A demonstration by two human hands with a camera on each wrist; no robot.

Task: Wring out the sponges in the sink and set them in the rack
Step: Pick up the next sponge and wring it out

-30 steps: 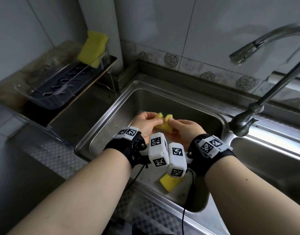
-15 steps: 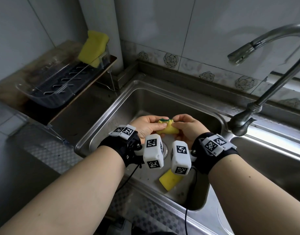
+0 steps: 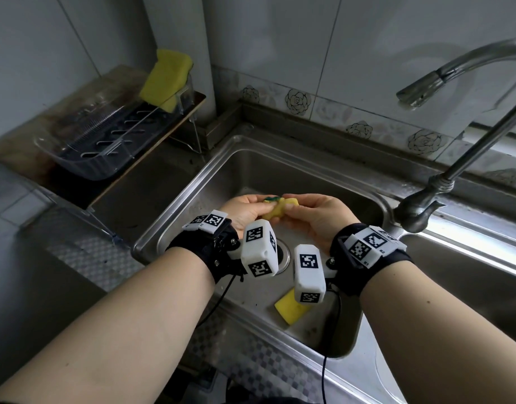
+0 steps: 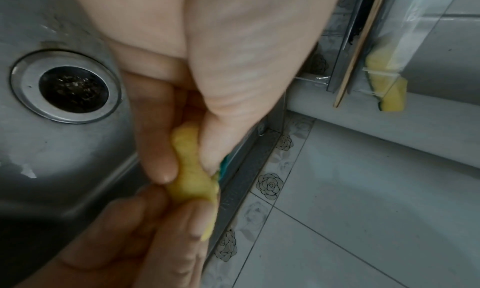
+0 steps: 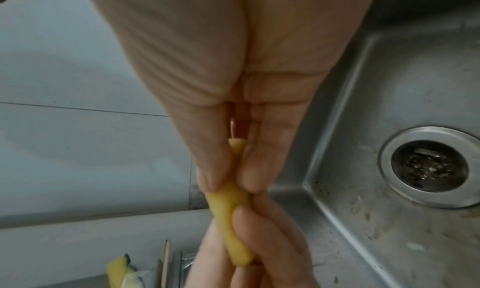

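Note:
Both hands hold one yellow sponge with a green side, twisted into a tight roll over the steel sink. My left hand grips its left end and my right hand grips its right end. The left wrist view shows the squeezed sponge between thumb and fingers; in the right wrist view the sponge is pinched by both hands. A second yellow sponge lies on the sink floor near the front. A third sponge leans upright at the far end of the clear plastic rack.
The drain sits below my wrists. A curved steel faucet rises at the right, its spout high over the sink. The rack stands on a wooden shelf left of the sink. A second basin lies at the right.
The hands have dropped lower into the sink and twisted the sponge, which has gone from a loose fold to a tight, thin roll. The other two sponges have not moved.

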